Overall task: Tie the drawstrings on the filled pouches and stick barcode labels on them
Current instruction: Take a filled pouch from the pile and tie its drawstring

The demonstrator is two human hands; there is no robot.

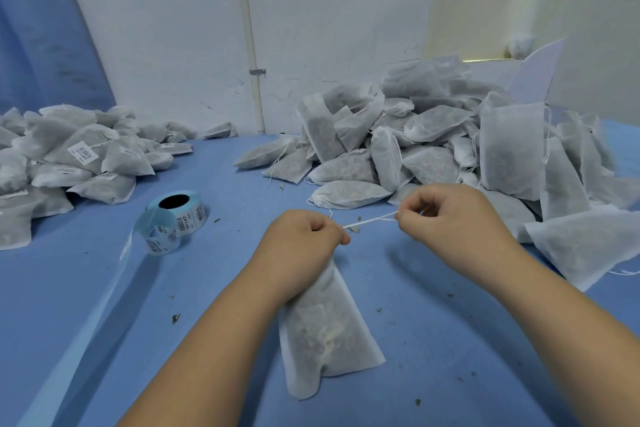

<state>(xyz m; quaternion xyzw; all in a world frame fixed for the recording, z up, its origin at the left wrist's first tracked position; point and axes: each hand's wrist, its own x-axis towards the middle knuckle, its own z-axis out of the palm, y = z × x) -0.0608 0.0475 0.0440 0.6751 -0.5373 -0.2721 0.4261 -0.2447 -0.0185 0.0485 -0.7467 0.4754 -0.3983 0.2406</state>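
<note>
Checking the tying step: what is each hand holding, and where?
Left hand grips the pouch at its gathered neck; right hand pinches the drawstring, pulled taut between them.

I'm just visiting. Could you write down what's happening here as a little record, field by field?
Left hand: grips the neck of a pouch
Right hand: pinches the drawstring, which runs straight between the hands
Label roll: left of the hands, strip trailing
Left pile: pouches, several with barcode labels
Right pile: pouches, no labels visible
Table: blue, scattered with leaf bits
</note>
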